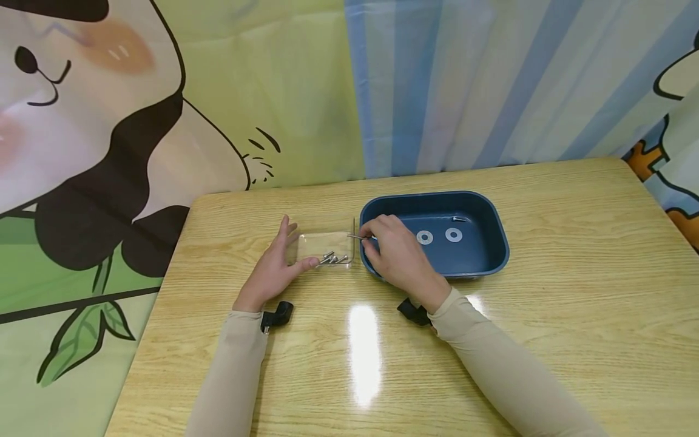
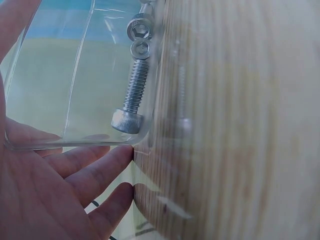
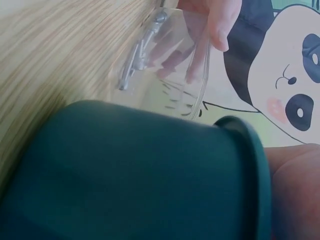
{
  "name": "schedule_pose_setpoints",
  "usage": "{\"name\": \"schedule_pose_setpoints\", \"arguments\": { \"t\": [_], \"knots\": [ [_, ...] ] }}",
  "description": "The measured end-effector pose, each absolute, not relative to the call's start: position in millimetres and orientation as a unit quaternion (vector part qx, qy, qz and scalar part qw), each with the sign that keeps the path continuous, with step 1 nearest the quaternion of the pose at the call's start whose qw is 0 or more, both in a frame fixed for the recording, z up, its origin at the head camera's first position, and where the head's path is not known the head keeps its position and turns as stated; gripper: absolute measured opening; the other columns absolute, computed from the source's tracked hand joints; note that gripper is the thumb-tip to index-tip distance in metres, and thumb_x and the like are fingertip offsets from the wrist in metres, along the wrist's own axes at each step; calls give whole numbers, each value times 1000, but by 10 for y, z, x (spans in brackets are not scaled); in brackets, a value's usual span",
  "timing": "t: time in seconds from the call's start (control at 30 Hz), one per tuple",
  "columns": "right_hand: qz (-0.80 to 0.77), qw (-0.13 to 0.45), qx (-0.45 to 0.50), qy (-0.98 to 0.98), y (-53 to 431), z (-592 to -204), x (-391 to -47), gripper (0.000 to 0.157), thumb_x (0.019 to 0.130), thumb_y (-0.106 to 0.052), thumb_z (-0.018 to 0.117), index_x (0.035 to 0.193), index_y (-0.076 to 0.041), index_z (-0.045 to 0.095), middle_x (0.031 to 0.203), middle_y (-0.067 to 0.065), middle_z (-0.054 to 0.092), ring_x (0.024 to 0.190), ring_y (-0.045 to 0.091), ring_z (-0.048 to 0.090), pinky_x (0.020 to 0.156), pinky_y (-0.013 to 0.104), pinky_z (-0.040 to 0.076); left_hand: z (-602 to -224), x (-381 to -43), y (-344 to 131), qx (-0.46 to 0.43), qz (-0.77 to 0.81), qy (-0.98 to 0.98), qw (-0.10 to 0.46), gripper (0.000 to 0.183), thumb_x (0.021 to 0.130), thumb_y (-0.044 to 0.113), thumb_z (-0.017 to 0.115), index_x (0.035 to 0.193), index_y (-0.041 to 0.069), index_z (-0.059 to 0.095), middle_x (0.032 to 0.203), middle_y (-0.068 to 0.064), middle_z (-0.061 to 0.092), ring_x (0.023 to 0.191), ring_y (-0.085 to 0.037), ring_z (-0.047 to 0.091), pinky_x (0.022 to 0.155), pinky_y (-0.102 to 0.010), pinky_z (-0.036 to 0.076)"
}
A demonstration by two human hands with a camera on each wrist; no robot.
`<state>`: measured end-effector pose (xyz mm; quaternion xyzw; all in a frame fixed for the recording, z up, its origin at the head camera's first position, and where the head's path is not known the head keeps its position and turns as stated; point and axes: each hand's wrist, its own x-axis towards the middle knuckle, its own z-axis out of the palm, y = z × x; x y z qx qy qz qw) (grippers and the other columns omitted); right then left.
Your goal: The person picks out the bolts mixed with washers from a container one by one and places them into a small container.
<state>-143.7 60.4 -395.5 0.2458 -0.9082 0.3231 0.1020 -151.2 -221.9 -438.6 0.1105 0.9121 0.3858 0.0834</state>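
A clear plastic box (image 1: pixel 322 243) stands on the table with several socket-head bolts (image 2: pixel 134 90) along its near side. My left hand (image 1: pixel 275 264) rests against the box's left end, fingers spread and fairly straight, thumb along the near edge. Between thumb and fingers, my right hand (image 1: pixel 395 252) pinches a thin silver bolt (image 1: pixel 355 236) over the left rim of a dark blue tub (image 1: pixel 486 267). The bolt's tip points left toward the box, and its other end is mostly hidden by the fingers. In the right wrist view, the tub's wall (image 3: pixel 135 175) hides most of that hand.
Inside the tub lie two flat washers (image 1: pixel 453 235) and a small metal piece (image 1: pixel 460 219) near the back wall. The tub stands just right of the box on a wooden table (image 1: pixel 573 255). A printed curtain (image 1: pixel 306 91) hangs behind the table's back edge.
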Motion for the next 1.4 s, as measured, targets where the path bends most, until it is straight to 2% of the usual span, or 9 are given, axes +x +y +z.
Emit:
{"name": "schedule_pose_setpoints", "arguments": {
  "t": [0.27,0.83,1.4],
  "knots": [
    [320,113,255,-906,505,-3935,-1451,7,96,-7,67,100,-7,72,98,6,67,91,23,57,77,36,50,-4379,-1507,-2212,109,386,912,83,112,92,49,71,160,28,-15,165,-7,24,149,-35,27,116,-61,23],
    [307,99,272,-907,363,-3956,-1509,9,96,-7,66,102,-7,73,98,4,67,89,20,56,73,32,49,-4347,-1512,-2204,109,385,912,84,113,90,55,70,160,28,-16,165,-6,23,149,-35,26,116,-61,24],
    [244,92,289,-921,252,-4006,-1535,7,94,-10,69,98,-11,74,96,2,68,93,22,60,76,36,51,-4369,-1514,-2217,110,387,912,82,113,90,56,70,160,28,-14,165,-6,23,149,-35,27,116,-60,24]
  ]
}}
